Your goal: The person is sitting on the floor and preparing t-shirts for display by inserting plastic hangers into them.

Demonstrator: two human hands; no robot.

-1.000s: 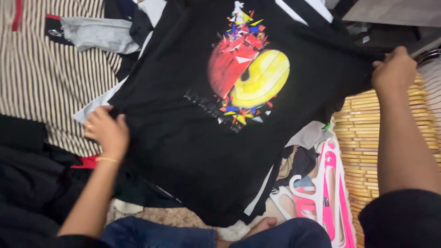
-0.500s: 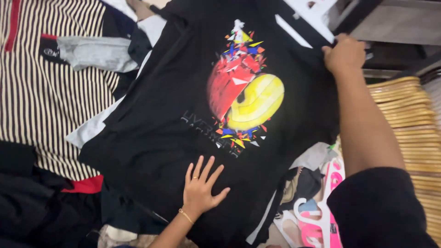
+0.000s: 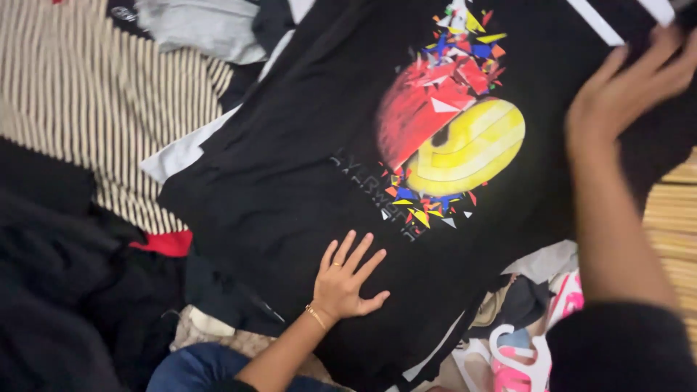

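A black T-shirt (image 3: pixel 312 160) with a red and yellow print (image 3: pixel 450 138) lies spread over a heap of clothes. My left hand (image 3: pixel 348 279) rests flat on its lower part, fingers spread, a thin gold bracelet on the wrist. At the upper right, my right hand (image 3: pixel 617 91) presses on the shirt's right side with fingers apart; it is blurred by motion.
A cream and black striped garment (image 3: pixel 87 116) lies at the left, with grey cloth (image 3: pixel 203 25) above it and dark clothes (image 3: pixel 65 290) at the lower left. Pink and white hangers (image 3: pixel 523 356) lie at the lower right beside a woven bamboo mat (image 3: pixel 671 225).
My left hand let go of the shirt's left edge and came down flat on its lower part. My right hand released the right edge and moved inward onto the shirt.
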